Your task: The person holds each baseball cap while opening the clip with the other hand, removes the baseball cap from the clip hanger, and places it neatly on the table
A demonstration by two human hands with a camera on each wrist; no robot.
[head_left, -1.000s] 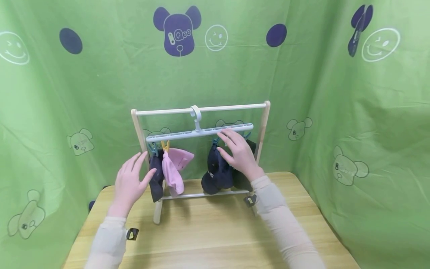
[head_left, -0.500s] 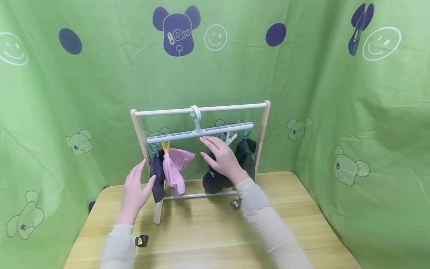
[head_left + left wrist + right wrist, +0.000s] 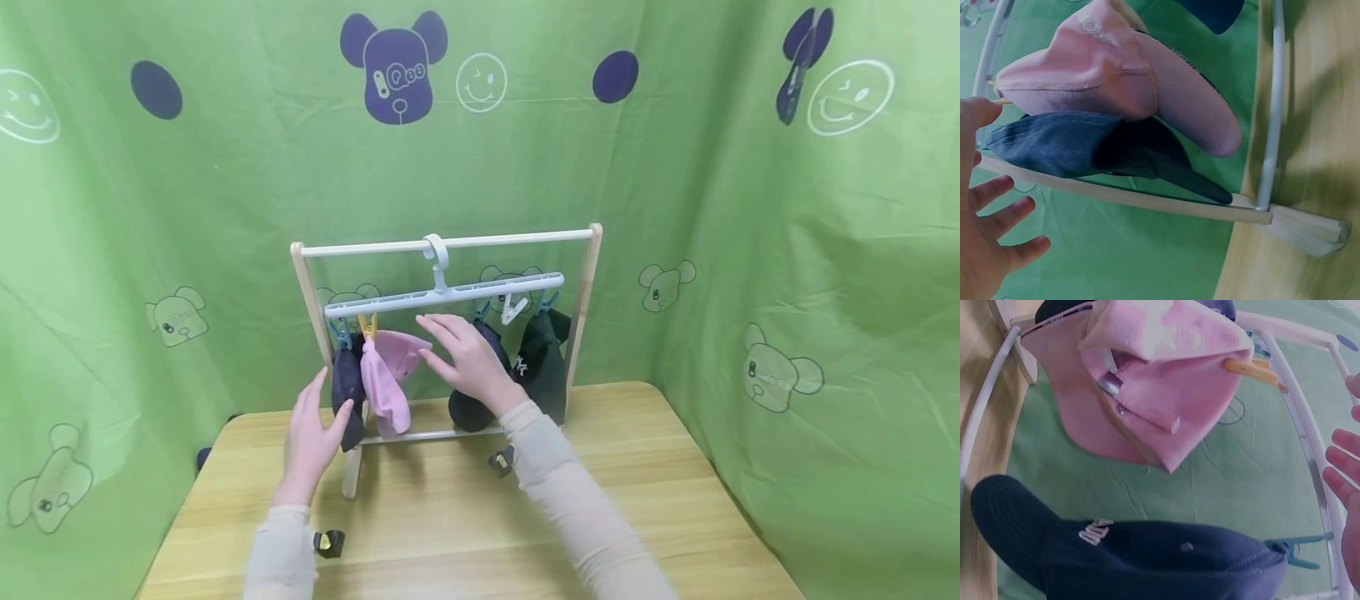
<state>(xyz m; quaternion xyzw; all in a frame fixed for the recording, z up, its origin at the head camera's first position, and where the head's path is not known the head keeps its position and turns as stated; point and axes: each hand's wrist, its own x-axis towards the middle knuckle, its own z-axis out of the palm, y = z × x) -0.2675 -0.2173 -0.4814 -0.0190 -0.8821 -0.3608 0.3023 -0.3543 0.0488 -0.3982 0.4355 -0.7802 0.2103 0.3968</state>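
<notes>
Several caps hang by clips from a pale blue hanger (image 3: 480, 292). Leftmost is a dark navy cap (image 3: 348, 392), then a pink cap (image 3: 386, 392) on a yellow clip (image 3: 368, 326). Further right hang another navy cap (image 3: 471, 410) and a dark green cap (image 3: 551, 367), with a white clip (image 3: 513, 309) between them. My left hand (image 3: 309, 446), fingers spread, is beside the leftmost cap and holds nothing. My right hand (image 3: 468, 362) is in front of the right navy cap, fingers extended, partly hiding it. In the right wrist view, its fingers (image 3: 1344, 462) appear apart from the hanger.
The hanger hooks over the top rod (image 3: 517, 241) of a small rack with wooden posts (image 3: 587, 292). It stands on a wood-grain table (image 3: 420, 533). Green printed curtains (image 3: 262, 183) surround the table. A lower rod (image 3: 435, 435) joins the rack's legs.
My right hand has moved left from the hanger's right part, uncovering the green cap and white clip. My left hand has shifted slightly right and down. The caps hang about where they were.
</notes>
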